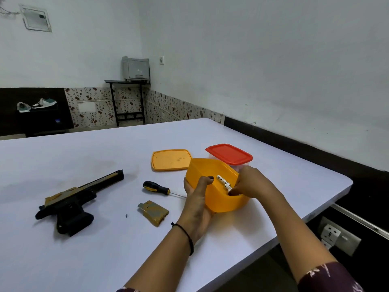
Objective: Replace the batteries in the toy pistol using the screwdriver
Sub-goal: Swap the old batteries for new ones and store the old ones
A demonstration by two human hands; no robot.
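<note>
A black and gold toy pistol [71,202] lies on its side at the left of the white table [88,249]. Its gold battery cover [153,212] lies loose beside it, with a tiny screw [126,216] close by. The black and yellow screwdriver [156,188] rests near the middle. My left hand [197,199] grips the near wall of an open orange box [219,200], thumb over the rim, tilting it toward me. My right hand [250,182] reaches inside and pinches a white battery [224,181].
The orange lid [170,159] lies flat behind the box. A clear container with a red lid [229,153] stands at the back right. The table's right edge drops off near a wall socket [336,236].
</note>
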